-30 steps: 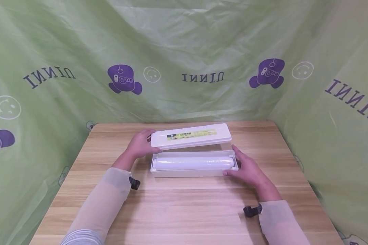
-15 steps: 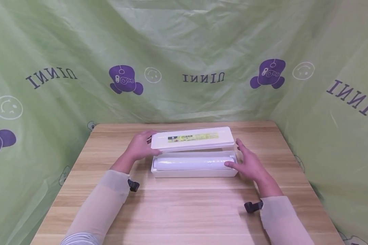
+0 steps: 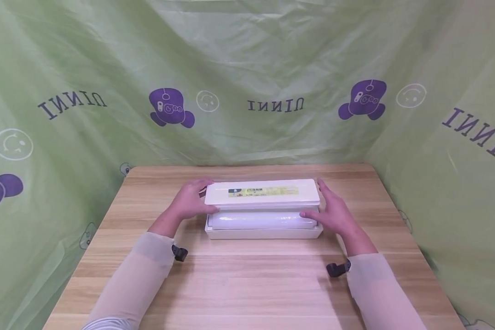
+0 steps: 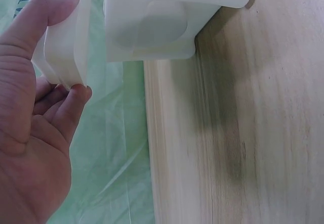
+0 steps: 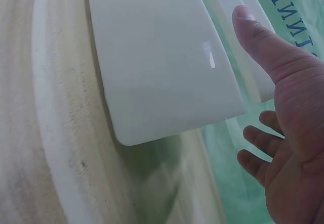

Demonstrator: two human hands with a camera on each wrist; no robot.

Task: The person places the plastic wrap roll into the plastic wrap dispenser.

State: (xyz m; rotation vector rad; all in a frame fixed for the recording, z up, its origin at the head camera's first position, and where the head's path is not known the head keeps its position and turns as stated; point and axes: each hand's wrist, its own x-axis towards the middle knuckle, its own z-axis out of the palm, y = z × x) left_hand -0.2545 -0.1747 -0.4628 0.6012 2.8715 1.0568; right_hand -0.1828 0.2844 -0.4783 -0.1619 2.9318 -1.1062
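Note:
A long white lid (image 3: 268, 200) with a yellow-green label is raised above its white box (image 3: 264, 234), roughly level. My left hand (image 3: 189, 200) pinches the lid's left end between thumb and fingers; the left wrist view shows this lid end (image 4: 66, 52) apart from the box (image 4: 152, 27). Inside the box lies a shiny white roll (image 3: 264, 220) that looks like cling film. At the lid's right end is my right hand (image 3: 333, 208), thumb extended in front and fingers behind. In the right wrist view its fingers are loosely spread beside the lid (image 5: 253, 77), with no firm grip visible.
The box stands on a wood-grain table (image 3: 247, 284), towards its back half. Green printed curtains (image 3: 268, 133) hang behind and at both sides. A black wrist camera (image 3: 179, 253) sits on the left sleeve, another camera (image 3: 337, 269) on the right.
My left hand has lowered the lid's right end, so the lid now lies nearly level and nearer the box. The right hand has let go of the box's right end and risen to the lid.

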